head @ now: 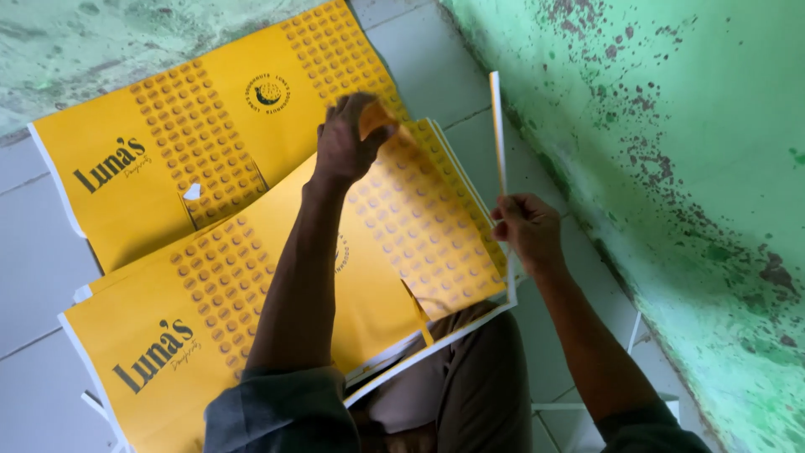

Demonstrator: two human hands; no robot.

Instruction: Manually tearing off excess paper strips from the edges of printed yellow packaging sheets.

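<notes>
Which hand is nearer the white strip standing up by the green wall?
Right. The right hand pinches the white strip at its lower end; the left hand is apart, on the yellow sheet.

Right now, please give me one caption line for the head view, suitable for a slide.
Left hand lifts a corner of a yellow printed sheet while right hand pulls a white strip.

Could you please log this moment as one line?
left hand: lifting yellow sheet corner | right hand: pinching white strip | floor
</notes>
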